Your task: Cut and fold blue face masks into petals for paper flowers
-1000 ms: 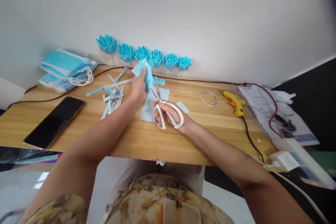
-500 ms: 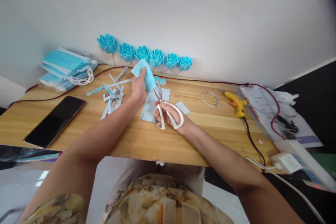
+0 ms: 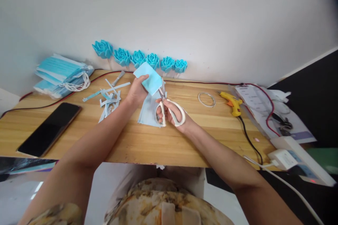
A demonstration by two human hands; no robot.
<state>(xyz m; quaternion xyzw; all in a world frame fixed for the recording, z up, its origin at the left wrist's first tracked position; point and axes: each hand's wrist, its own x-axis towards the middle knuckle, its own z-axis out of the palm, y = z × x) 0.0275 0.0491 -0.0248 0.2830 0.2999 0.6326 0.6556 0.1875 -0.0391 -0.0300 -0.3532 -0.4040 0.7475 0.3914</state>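
Note:
My left hand (image 3: 137, 92) pinches a flat light-blue fabric piece (image 3: 148, 78) and holds it up above the wooden table (image 3: 79, 126). Gripped in my right hand (image 3: 173, 116) is a pair of white-handled scissors (image 3: 169, 109), whose blades point up at the lower right edge of that piece. Under both hands lies a larger pale-blue fabric sheet (image 3: 146, 112). Cut blue strips (image 3: 109, 96) are scattered to the left of my left hand.
Several blue fabric roses (image 3: 137, 58) line the wall. A stack of blue face masks (image 3: 62, 75) sits far left, a black phone (image 3: 49, 128) front left. A tape ring (image 3: 206, 99), a yellow glue gun (image 3: 230, 102), papers and a power strip (image 3: 298, 156) lie right.
My left hand has turned the blue piece so it shows flat and square. The scissors have moved up closer to its edge. The view has shifted slightly.

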